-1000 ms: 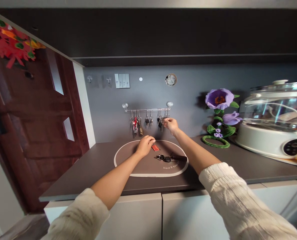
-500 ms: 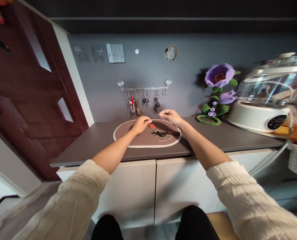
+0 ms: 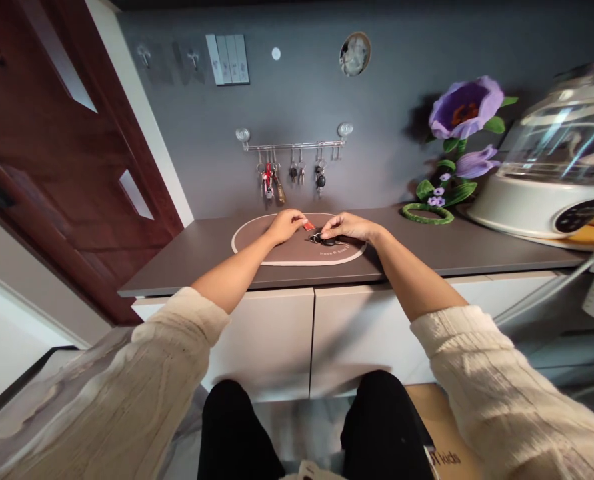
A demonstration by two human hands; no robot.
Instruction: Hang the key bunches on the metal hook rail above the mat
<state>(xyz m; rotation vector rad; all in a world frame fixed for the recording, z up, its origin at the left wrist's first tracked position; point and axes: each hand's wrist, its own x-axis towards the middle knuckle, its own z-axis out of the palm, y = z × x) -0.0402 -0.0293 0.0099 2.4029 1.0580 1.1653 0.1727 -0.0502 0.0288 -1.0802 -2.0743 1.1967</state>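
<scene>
On the counter lies a brown oval mat (image 3: 271, 253) with a pale rim and lettering. My left hand (image 3: 285, 225) is over its far middle, thumb and fingers pinched on a small flat red piece (image 3: 309, 227) whose kind I cannot make out. Close by on the right, my right hand (image 3: 351, 227) reaches down with its fingertips closed on a bunch of keys (image 3: 329, 242) with a black fob and metal ring. Part of the bunch is hidden under the fingers, and it rests on the mat.
Behind the mat, a clear hook rail (image 3: 297, 145) on the wall carries several key bunches (image 3: 269, 180). To the right stand a purple fabric flower (image 3: 464, 110) and a white appliance with a clear cover (image 3: 527, 200). White cabinet doors (image 3: 261, 340) are below the counter (image 3: 197, 250).
My right hand has come down from above the mat onto the keys. My left hand stays at the red piece. The view has tilted downward.
</scene>
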